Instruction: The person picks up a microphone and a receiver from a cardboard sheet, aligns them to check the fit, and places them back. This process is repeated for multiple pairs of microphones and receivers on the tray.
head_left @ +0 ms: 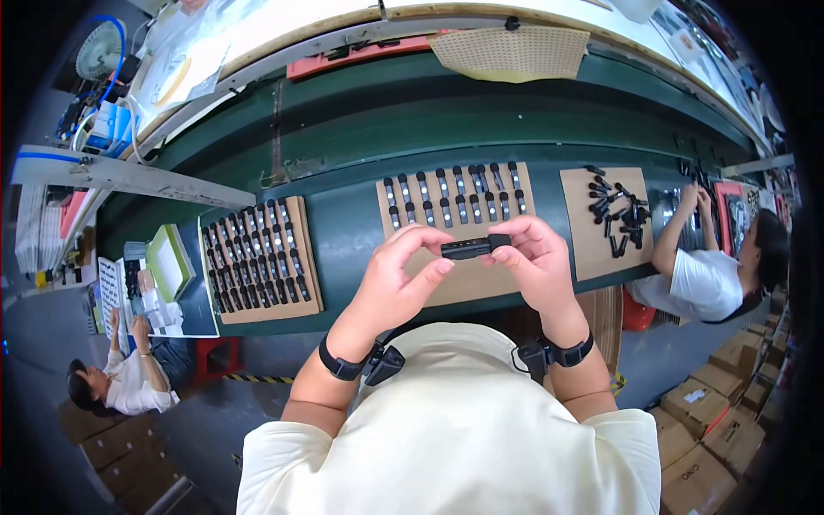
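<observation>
Between my two hands, over the middle cardboard sheet (463, 290), is a small black clip-on microphone (464, 250) with a rounded dark foam-like cap at its right end. My left hand (399, 268) pinches its left end between thumb and fingers. The fingers of my right hand (541, 257) are closed around the capped end. Just beyond my hands, similar microphones (444, 196) lie in two rows on the far part of the same sheet, caps pointing away from me. Each wrist wears a black strap with a small device.
To the left, a cardboard stack (307, 266) carries several rows of microphones. A loose pile of microphones (620, 210) lies on cardboard at right. Co-workers sit at both ends of the green bench (343, 206). A metal post (129, 178) juts in at left; cartons (699, 429) stand at lower right.
</observation>
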